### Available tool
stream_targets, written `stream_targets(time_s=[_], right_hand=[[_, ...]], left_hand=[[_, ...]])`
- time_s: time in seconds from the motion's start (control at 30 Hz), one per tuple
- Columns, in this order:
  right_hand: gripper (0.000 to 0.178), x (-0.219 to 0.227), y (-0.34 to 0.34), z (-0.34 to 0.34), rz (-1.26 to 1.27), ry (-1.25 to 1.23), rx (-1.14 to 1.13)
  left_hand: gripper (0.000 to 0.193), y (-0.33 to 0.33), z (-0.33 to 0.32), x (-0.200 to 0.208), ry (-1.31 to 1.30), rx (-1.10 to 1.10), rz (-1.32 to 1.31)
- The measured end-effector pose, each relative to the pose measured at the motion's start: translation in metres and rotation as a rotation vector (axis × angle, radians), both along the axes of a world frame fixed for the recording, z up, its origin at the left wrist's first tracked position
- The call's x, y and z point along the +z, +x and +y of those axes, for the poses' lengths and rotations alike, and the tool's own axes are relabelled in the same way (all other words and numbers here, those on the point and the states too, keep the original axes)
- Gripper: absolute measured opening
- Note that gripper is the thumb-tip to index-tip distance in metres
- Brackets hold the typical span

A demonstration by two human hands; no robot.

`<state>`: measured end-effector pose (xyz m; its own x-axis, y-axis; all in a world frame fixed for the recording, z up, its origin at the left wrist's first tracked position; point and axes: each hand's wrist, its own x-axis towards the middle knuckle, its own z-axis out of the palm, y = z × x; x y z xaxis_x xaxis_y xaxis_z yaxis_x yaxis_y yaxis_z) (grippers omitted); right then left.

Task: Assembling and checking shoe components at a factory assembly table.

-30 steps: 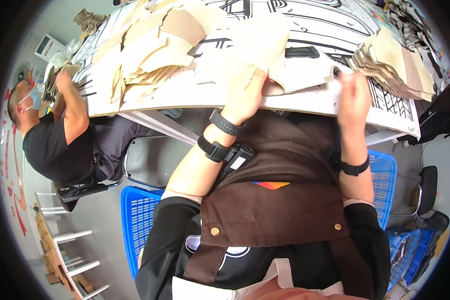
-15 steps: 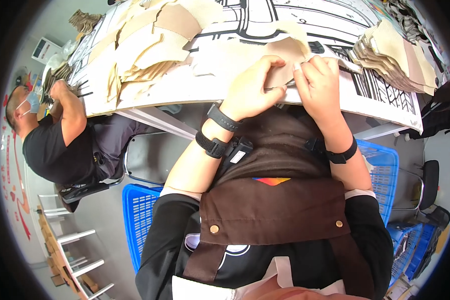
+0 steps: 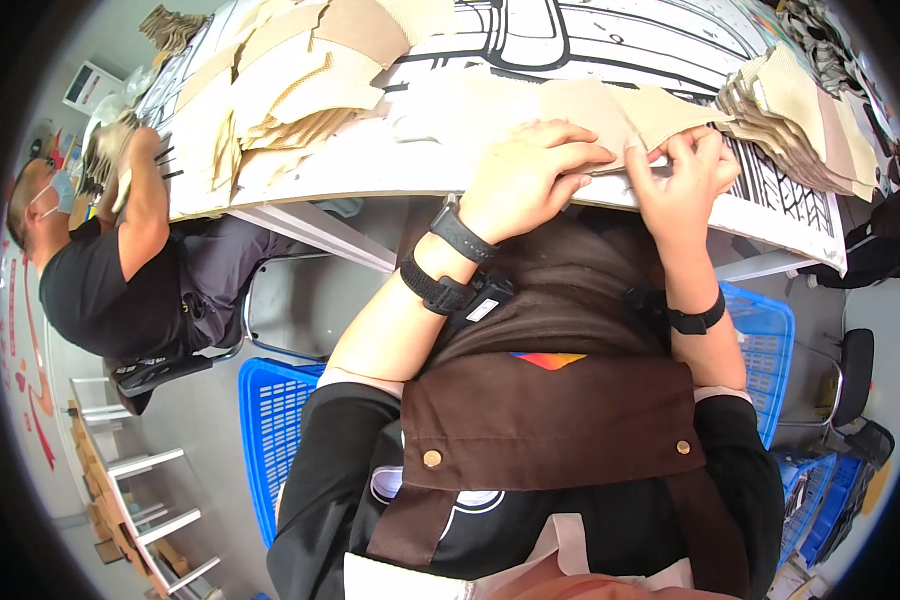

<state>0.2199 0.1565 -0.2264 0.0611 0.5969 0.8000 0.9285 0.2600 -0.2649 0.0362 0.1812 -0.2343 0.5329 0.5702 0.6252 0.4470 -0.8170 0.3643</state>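
Observation:
A cut fabric piece [image 3: 595,108], beige on the left and ribbed cream toward the right, lies at the table's front edge beneath my hands. My left hand [image 3: 532,178] rests over its near side with fingers stretched out, the thumb slightly apart from them. The right hand [image 3: 682,180] is closed on the near edge of the cream part, lifting it a little, its outer fingers curled. A bit of pink shows at the edge between thumb and forefinger. Whether the left fingertips pinch the fabric is hard to see.
Large stacks of similar fabric pieces [image 3: 300,90] lie to the left; another stack [image 3: 795,125] stands at the right. Blue plastic baskets [image 3: 270,425] flank me below the table [image 3: 340,190]. At far left a masked co-worker [image 3: 110,270] sits handling pieces.
Both my hands have shifted right along the table edge. The fabric has been turned and spread flatter, its cream part now stretching toward the right stack. My left fingers have come down onto it.

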Motion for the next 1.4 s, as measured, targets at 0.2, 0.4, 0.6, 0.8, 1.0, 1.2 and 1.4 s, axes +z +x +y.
stream_targets(time_s=[0.2,0.4,0.6,0.8,1.0,1.2,1.4], right_hand=[[0.017,-0.004,0.018,0.005,0.048,-0.033,0.126],[0.017,-0.007,0.031,0.005,0.132,-0.054,0.325],[0.018,-0.004,0.037,0.005,0.146,-0.103,0.431],[0.016,-0.007,0.044,0.009,0.157,-0.201,0.466],[0.015,-0.008,0.049,0.006,0.104,-0.291,0.395],[0.014,-0.003,0.046,0.002,-0.015,-0.329,0.359],[0.013,-0.003,0.045,0.001,-0.041,-0.35,0.31]], left_hand=[[0.033,0.0,0.0,0.0,0.004,-0.018,0.027],[0.046,0.001,-0.002,0.003,0.102,-0.017,0.107],[0.049,0.003,-0.003,0.003,0.127,0.009,0.123],[0.048,0.004,-0.007,0.004,0.145,0.049,0.18],[0.044,0.006,-0.011,0.001,0.185,0.104,0.224],[0.041,0.011,-0.012,0.001,0.182,0.122,0.248],[0.041,0.033,-0.018,0.003,0.278,0.181,0.36]])
